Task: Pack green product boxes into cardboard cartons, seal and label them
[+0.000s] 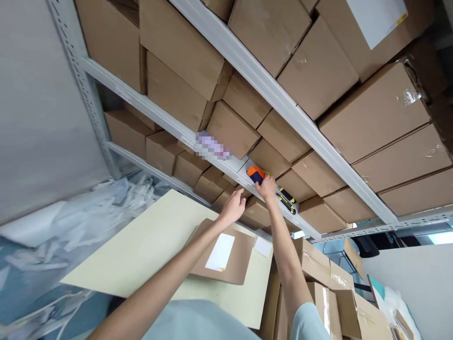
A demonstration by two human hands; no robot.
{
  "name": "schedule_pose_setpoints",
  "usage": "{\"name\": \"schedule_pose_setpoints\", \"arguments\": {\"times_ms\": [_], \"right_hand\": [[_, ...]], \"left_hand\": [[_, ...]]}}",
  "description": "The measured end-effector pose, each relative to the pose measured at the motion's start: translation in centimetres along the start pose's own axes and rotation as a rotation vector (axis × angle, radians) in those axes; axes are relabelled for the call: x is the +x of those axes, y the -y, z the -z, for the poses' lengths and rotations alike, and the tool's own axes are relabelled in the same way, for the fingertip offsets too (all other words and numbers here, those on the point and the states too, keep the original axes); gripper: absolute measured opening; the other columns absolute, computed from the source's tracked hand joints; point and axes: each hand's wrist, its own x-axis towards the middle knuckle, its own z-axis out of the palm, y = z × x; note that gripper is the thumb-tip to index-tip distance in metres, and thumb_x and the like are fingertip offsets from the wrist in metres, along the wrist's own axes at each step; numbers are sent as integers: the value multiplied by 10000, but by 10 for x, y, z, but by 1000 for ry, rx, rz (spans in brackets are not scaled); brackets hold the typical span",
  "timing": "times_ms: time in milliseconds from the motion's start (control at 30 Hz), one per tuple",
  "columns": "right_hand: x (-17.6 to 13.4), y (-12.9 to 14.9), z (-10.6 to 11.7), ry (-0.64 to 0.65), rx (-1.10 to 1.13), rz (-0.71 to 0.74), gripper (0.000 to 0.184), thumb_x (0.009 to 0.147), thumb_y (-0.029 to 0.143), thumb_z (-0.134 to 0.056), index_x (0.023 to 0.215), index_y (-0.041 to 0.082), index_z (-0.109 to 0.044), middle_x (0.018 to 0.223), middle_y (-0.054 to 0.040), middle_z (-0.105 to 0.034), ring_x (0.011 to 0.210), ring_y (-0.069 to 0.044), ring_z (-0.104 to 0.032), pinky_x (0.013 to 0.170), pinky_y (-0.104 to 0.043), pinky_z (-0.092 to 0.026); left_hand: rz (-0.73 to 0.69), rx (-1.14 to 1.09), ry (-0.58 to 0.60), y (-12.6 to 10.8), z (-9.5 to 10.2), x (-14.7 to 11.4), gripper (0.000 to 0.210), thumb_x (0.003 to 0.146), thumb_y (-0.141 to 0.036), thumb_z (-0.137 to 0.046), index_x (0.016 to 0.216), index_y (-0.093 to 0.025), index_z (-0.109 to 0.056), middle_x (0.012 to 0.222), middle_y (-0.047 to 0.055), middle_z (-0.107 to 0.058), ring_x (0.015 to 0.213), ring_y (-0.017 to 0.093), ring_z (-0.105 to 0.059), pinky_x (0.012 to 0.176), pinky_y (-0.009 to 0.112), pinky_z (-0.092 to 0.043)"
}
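At the shelf edge, my right hand (266, 187) is closed around an orange and dark-blue tape dispenser (255, 173). Its far side is partly hidden by my fingers. Just right of that hand, two yellow-and-black utility knives (287, 204) lie on the shelf (231, 163). My left hand (233, 207) hovers in front of the shelf edge, fingers loosely apart, holding nothing. Below my left hand, a cardboard box (235, 264) with a white label (220, 252) rests on a large cream board (152, 245).
Cardboard boxes (231, 130) fill the rack's levels, with metal beams (283, 104) running across. More taped boxes (329, 271) are stacked at lower right. Crumpled white sheeting (106, 208) lies at left. A small pixelated item (212, 145) sits on the shelf edge.
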Motion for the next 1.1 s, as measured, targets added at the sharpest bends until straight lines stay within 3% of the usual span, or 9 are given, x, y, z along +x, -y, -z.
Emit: {"name": "schedule_pose_setpoints", "arguments": {"times_ms": [167,433,533,700,800,933,1000,1100], "right_hand": [[5,-2,-4,101,-19,11,480,1093,322,-619,1482,49,-548,1489,-296,-695,1396,-351,-679,1202,-437,-492],[-4,8,-6,114,-52,-35,477,1078,175,-566,1514,-7,-506,1561,-343,-628,1459,-354,-639,1236,-431,-460],[-2,12,0,145,-40,-70,472,1063,144,-582,1509,2,-519,1483,-328,-693,1409,-359,-684,1200,-428,-488],[-10,7,13,197,-12,-113,456,1097,230,-611,1515,67,-528,1352,-277,-777,1266,-367,-766,1080,-432,-562],[-46,3,12,107,168,-121,446,1106,274,-578,1505,82,-524,1360,-266,-768,1256,-358,-757,1088,-444,-566],[-141,12,-4,-92,873,-140,435,1049,443,-633,1359,139,-610,1298,-193,-790,1206,-315,-745,1103,-459,-585],[-197,29,-14,-48,1250,-143,464,1016,551,-701,1299,186,-659,1306,-148,-802,1228,-298,-752,1149,-468,-574],[-268,63,-25,19,1618,-311,478,923,617,-827,1177,223,-733,1198,-111,-839,1178,-298,-783,1132,-477,-598]], "left_hand": [[19,-23,-9,10,10,-14,483,1004,-245,-584,1472,-177,-685,1510,187,-725,1385,337,-729,1197,505,-599],[-6,-70,39,6,15,-31,429,985,-257,-621,1399,-193,-716,1448,175,-762,1329,335,-763,1141,508,-638],[-21,-85,73,1,18,-38,406,990,-247,-612,1378,-192,-719,1424,170,-778,1297,324,-778,1129,506,-644],[-22,-127,124,-2,35,-55,391,1006,-265,-585,1363,-185,-722,1437,171,-777,1322,313,-768,1157,496,-627],[-11,-181,124,0,57,-69,390,1016,-304,-581,1360,-197,-728,1432,161,-781,1308,312,-770,1154,502,-627],[-29,-288,106,-3,82,-99,389,1031,-385,-605,1359,-226,-740,1386,123,-801,1234,283,-792,1071,446,-667],[-51,-334,141,-7,88,-119,377,1024,-401,-630,1337,-233,-758,1351,110,-807,1143,263,-812,1023,423,-685],[-70,-325,213,-9,93,-154,313,1018,-376,-663,1273,-251,-795,1298,89,-814,1086,247,-815,1017,404,-689]]}}
